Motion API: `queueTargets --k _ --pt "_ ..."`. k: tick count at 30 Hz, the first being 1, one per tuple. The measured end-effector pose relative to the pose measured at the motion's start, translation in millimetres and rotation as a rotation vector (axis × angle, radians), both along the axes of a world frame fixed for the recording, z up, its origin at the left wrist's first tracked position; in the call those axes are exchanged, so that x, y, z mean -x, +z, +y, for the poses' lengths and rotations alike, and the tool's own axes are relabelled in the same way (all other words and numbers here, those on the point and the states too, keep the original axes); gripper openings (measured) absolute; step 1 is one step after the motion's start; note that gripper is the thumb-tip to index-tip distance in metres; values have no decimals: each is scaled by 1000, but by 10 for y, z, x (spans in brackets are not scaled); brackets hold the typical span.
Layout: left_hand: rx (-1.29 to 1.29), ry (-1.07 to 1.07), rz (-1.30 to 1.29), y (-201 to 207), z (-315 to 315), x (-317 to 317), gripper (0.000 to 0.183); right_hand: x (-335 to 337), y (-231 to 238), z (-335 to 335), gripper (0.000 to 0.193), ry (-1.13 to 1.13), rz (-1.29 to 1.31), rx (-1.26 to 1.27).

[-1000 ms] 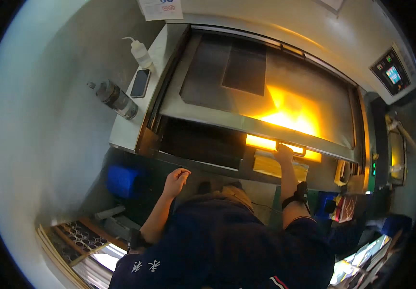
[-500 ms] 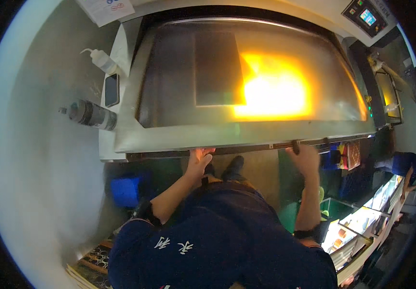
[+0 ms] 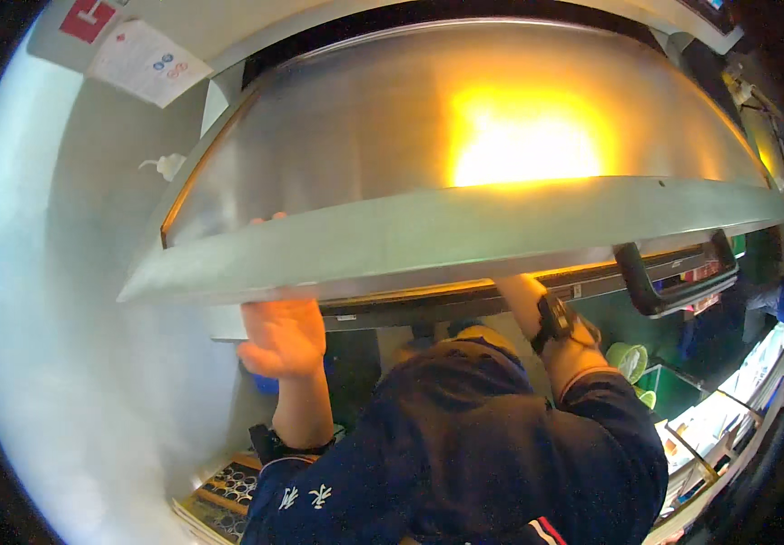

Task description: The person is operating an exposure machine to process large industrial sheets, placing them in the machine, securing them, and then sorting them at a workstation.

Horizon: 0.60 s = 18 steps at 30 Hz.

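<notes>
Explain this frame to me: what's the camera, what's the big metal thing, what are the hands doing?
There is no robot here. A person wears a wide fisheye camera on the head, looking down, so their own dark blue sleeves and forearms enter from the bottom and straight edges look curved.

The large curved stainless-steel lid fills most of the view and reflects a bright orange glow. It belongs to a big machine against a pale wall; a black bar handle sits under its front edge on the right.

The left hand is at the underside of the lid's front lip, fingers curled up over the edge. The right hand is hidden behind the lip; only the wrist with a black wristwatch shows, so its grip cannot be judged.

Nothing lies on the lid.
</notes>
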<state>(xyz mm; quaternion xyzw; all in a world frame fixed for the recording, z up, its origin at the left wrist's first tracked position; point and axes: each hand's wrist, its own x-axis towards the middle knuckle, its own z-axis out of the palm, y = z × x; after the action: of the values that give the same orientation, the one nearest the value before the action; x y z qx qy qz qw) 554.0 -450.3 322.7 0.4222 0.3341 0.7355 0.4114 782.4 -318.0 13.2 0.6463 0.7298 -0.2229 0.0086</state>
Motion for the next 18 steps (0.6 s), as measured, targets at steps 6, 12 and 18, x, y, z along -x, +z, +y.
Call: queueTargets --k 6,12,18 --pt "-87 115 -215 347 114 57 109 -401 227 791 53 -126 -131 39" --pt "-496 -279 -264 375 553 281 116 -586 438 755 65 -292 -201 77" --pt "-451 -41 71 350 827 341 107 -410 331 119 77 -562 226 344"
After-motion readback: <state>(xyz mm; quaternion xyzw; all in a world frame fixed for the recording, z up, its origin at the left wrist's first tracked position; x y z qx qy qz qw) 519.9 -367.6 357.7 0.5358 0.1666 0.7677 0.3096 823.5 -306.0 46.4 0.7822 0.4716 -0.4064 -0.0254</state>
